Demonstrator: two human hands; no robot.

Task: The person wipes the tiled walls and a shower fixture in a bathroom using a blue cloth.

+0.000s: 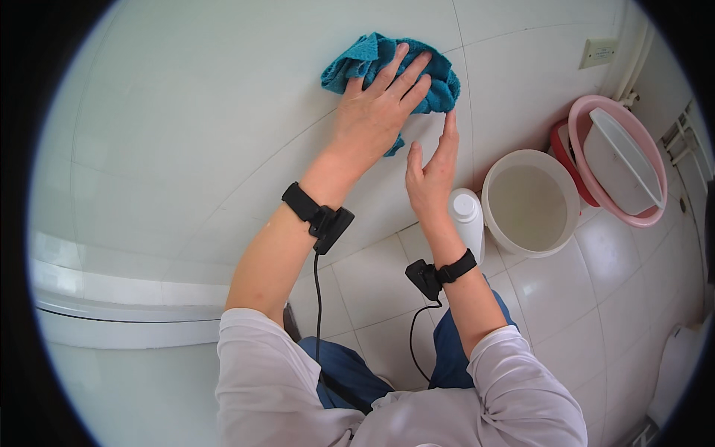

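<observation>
A crumpled teal cloth (439,73) lies against the white tiled wall (223,97). My left hand (376,108) presses it there, holding it under spread fingers. One loose end of the cloth hangs below my palm. To the right, my right hand (433,171) is raised, open and holding nothing, thumb apart from the fingers. Its fingertips reach close to the cloth's lower right edge; whether they touch it or the wall, I cannot tell. Each wrist wears a black strap with a small black device and a cable.
Right of my right forearm stand a white bottle (466,207) and a white bucket (530,162) with cloudy liquid. Beyond are a pink basin (646,216), a white basin (622,164) inside it, and something red. A wall socket (599,53) and pipes (637,63) are at upper right.
</observation>
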